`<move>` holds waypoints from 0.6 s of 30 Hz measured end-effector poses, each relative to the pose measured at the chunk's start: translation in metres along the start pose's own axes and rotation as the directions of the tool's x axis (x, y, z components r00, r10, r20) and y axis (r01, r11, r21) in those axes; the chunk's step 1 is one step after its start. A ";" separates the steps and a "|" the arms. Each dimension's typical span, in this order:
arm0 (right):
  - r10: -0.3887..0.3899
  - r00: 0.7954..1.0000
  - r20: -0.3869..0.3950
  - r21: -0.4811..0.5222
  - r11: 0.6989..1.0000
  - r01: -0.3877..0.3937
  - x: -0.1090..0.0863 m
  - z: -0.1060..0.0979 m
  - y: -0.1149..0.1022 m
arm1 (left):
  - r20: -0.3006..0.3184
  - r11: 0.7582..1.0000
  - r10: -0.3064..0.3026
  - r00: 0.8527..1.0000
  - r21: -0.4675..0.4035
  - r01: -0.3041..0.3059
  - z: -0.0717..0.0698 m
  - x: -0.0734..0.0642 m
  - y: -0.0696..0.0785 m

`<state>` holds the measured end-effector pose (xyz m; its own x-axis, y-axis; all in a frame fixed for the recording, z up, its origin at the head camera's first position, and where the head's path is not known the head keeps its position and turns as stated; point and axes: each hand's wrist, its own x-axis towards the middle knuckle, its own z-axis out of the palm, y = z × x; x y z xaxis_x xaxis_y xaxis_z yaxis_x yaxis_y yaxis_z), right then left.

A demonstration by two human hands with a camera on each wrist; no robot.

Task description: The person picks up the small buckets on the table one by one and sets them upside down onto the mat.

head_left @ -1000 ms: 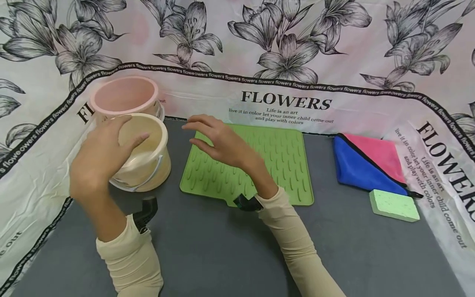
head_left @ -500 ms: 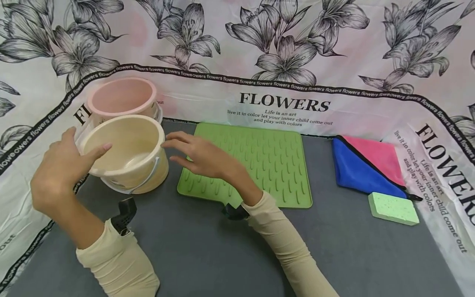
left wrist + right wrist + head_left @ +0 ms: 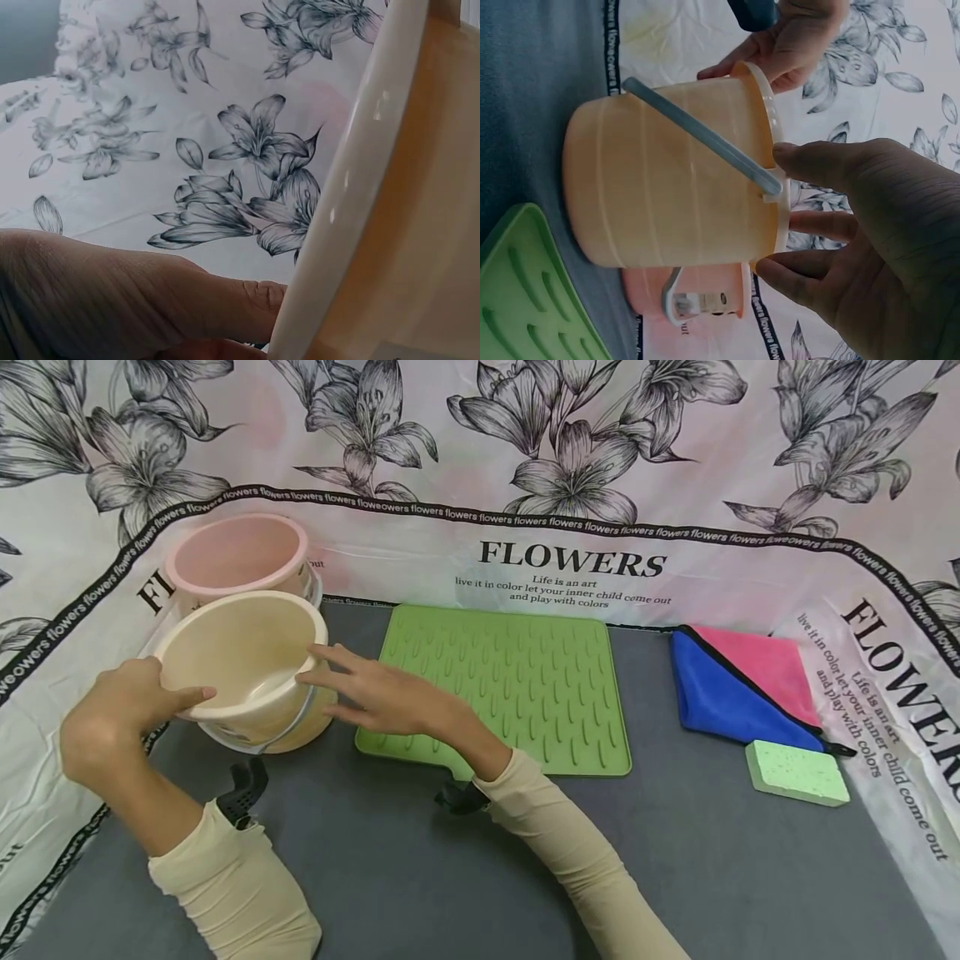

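Both hands have been brought to the cream bucket (image 3: 232, 643) since a second ago, when the left hand (image 3: 123, 714) was held over its opening and the right hand (image 3: 378, 697) was poised above the green ridged mat (image 3: 517, 693). Now the rim is gripped at its near-left edge between the left thumb and fingers, though most of those fingers are hidden. At the opposite edge, the right fingers are spread and only slightly bent, with their tips set on the rim and the thumb placed close to the grey bail handle (image 3: 705, 139); whether a firm pinch is made there cannot be told.

The cream bucket is stood upright on the grey tabletop (image 3: 390, 860), toward the left, with its handle lowered against its side. Directly behind it, the way is blocked by a pink bucket (image 3: 236, 556), which is partly covered from view. To the right, the mat is laid flat just beside the bucket, and its near-left corner is crossed by the right forearm. Well apart at the far right, a blue-and-pink cloth item (image 3: 738, 693) is seen, with a pale green sponge (image 3: 797, 774) set against its near edge. The back is lined by a flower-printed sheet (image 3: 420, 547).
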<state>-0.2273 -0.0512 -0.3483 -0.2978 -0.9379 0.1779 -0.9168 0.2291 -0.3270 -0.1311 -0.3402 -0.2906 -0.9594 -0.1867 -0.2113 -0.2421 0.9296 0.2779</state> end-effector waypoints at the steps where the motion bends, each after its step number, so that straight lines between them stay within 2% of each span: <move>1: -0.001 1.000 0.001 -0.004 1.000 0.001 0.000 0.000 0.000 | 0.000 1.000 0.003 1.000 0.006 -0.003 0.000 0.000 0.000; 6: 0.011 1.000 0.003 0.005 1.000 -0.011 0.000 0.001 -0.003 | -0.003 1.000 0.004 1.000 0.000 -0.004 0.001 0.000 0.004; 11: 0.016 1.000 -0.023 -0.040 0.999 -0.017 -0.001 -0.003 -0.005 | 0.037 1.000 0.012 0.999 -0.024 -0.011 0.000 0.000 0.012; 16: 0.042 0.993 -0.113 -0.072 0.996 -0.050 -0.007 -0.012 0.001 | 0.049 0.999 0.007 0.999 -0.052 -0.005 -0.001 -0.002 0.024; 18: 0.046 0.987 -0.153 -0.100 0.993 -0.062 -0.008 -0.014 0.005 | 0.042 0.998 -0.028 0.999 -0.049 0.030 -0.001 -0.005 0.027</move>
<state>-0.2333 -0.0389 -0.3385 -0.3769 -0.8753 0.3029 -0.9186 0.3113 -0.2433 -0.1332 -0.3148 -0.2815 -0.9454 -0.1991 -0.2582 -0.2776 0.9068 0.3172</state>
